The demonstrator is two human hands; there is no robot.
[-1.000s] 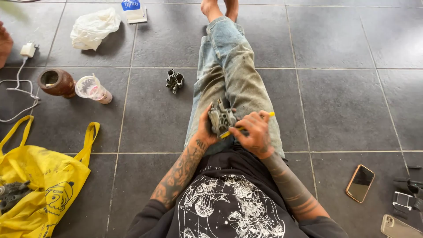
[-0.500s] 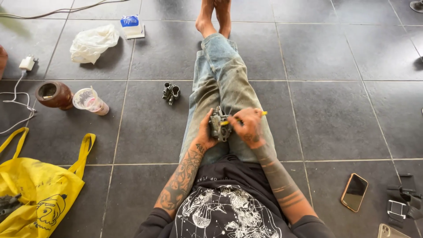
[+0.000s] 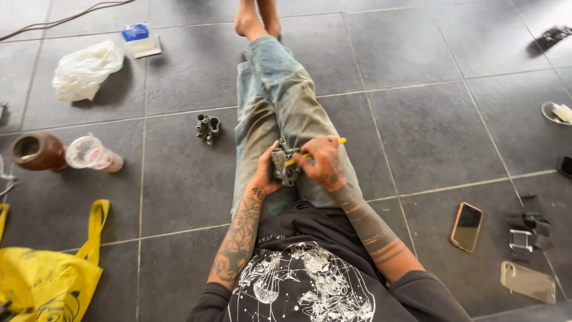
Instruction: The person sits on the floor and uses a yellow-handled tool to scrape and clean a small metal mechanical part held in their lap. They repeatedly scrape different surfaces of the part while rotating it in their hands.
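Left hand (image 3: pixel 266 173) grips metal part (image 3: pixel 285 167); right hand (image 3: pixel 322 162) clenches half-hidden yellow tool (image 3: pixel 341 141).

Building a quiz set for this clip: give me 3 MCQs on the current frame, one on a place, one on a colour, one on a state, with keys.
1. Where does the small loose metal part lie?
A. On the floor tile beside the person's legs, on their left
B. On the yellow bag
C. In the brown jar

2. What colour is the handle of the tool in the right hand?
A. Red
B. Yellow
C. Black

3. How is the grey metal assembly held?
A. Lying alone on the floor
B. Hanging from a cord
C. Gripped by the left hand over the lap

Key: 1 A, the part sits on bare tile next to the jeans. 2 B, a yellow end sticks out past the fingers. 3 C, the left hand wraps its side while the tool meets it.
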